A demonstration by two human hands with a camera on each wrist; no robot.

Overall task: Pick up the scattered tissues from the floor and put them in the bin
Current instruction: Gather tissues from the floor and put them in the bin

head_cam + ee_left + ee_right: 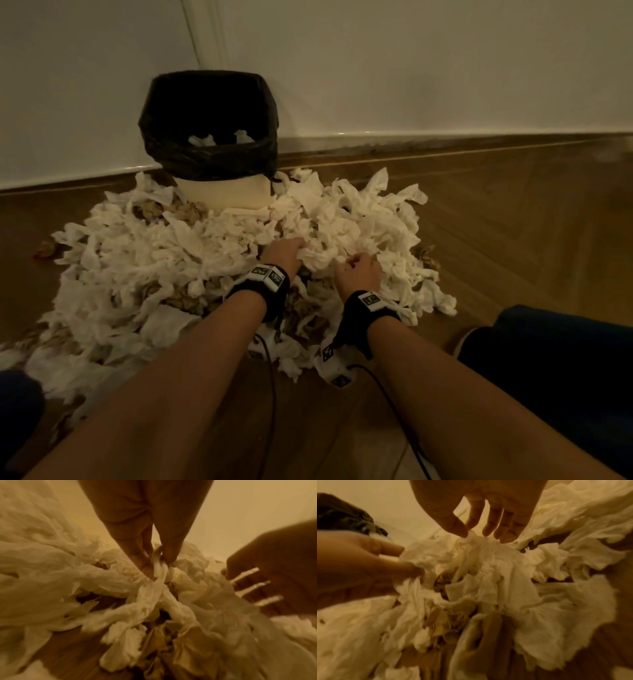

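A big heap of crumpled white tissues covers the floor around a white bin lined with a black bag. A few tissues lie inside it. Both hands are in the near right part of the heap, close together. My left hand pinches a twisted strand of tissue between thumb and finger. My right hand reaches down onto a clump. Its thumb and fingertips close on the clump's raised peak.
The bin stands against a white wall with a skirting board. Wooden floor lies bare to the right. Brownish crumpled paper is mixed into the heap. Dark-clothed knees sit at the lower right and lower left. Cables trail from the wrists.
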